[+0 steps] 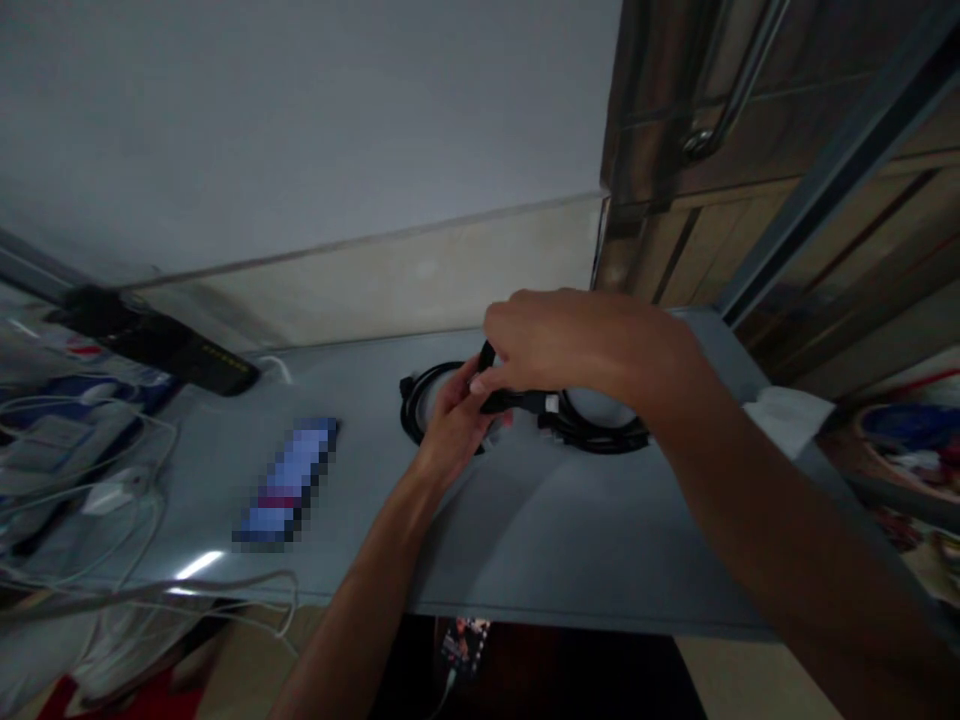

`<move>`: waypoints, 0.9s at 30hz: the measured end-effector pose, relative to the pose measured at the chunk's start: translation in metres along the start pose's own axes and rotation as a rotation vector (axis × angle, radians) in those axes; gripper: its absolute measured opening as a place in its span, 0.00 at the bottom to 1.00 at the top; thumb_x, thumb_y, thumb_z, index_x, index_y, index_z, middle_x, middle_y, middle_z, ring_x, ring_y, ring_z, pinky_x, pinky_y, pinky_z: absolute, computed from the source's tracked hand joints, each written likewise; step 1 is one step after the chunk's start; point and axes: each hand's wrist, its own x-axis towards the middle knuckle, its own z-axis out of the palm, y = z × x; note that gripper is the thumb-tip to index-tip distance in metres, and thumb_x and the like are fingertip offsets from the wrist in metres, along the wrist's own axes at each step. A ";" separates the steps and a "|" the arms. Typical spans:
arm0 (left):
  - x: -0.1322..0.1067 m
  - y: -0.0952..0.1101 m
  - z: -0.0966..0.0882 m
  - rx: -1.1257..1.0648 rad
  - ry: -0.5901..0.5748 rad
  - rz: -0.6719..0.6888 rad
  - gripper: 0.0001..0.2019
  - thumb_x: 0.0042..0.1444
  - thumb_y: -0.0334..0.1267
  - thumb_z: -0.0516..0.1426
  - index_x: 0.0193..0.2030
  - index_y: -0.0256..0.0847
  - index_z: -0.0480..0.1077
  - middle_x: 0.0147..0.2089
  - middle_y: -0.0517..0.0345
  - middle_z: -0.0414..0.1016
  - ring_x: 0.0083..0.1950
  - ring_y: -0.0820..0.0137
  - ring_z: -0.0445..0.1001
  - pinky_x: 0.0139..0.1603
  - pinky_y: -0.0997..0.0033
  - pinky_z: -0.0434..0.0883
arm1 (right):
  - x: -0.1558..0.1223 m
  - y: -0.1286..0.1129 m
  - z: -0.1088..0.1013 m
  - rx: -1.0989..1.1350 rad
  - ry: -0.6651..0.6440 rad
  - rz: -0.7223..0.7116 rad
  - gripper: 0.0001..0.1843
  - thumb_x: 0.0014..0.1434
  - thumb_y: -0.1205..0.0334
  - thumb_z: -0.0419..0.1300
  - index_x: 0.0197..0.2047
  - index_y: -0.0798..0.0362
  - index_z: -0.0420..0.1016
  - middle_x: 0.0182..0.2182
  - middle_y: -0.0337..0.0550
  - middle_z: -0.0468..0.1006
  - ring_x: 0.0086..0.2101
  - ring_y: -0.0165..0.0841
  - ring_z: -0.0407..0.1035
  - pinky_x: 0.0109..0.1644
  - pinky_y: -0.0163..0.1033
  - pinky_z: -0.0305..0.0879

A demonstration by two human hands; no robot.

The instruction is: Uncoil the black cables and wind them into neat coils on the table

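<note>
Both hands meet over the middle of the grey table (540, 530). My left hand (456, 425) is closed around part of a black cable (517, 402), seen from the back of the fingers. From above, my right hand (559, 338) pinches the same cable, thumb and fingers bent around it. A plug with a pale metal end (551, 403) sticks out to the right below the right hand. Beside the left hand lies a coiled black cable (409, 410). Another coiled black cable (604, 437) rests under the right forearm, which partly covers it.
A phone with a blurred screen (292, 480) lies left. Farther left are a black case or bottle-like object (165, 345) and tangled white cords with an adapter (120, 490). White paper (789, 418) sits at the right edge. A wall (412, 280) stands behind the table.
</note>
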 end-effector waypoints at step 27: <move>-0.024 -0.058 0.039 1.028 -0.059 0.485 0.33 0.80 0.49 0.56 0.86 0.52 0.50 0.79 0.37 0.57 0.76 0.48 0.67 0.76 0.38 0.72 | -0.020 0.014 -0.020 -0.017 0.262 -0.099 0.22 0.78 0.45 0.68 0.60 0.55 0.82 0.50 0.48 0.83 0.47 0.41 0.79 0.50 0.39 0.68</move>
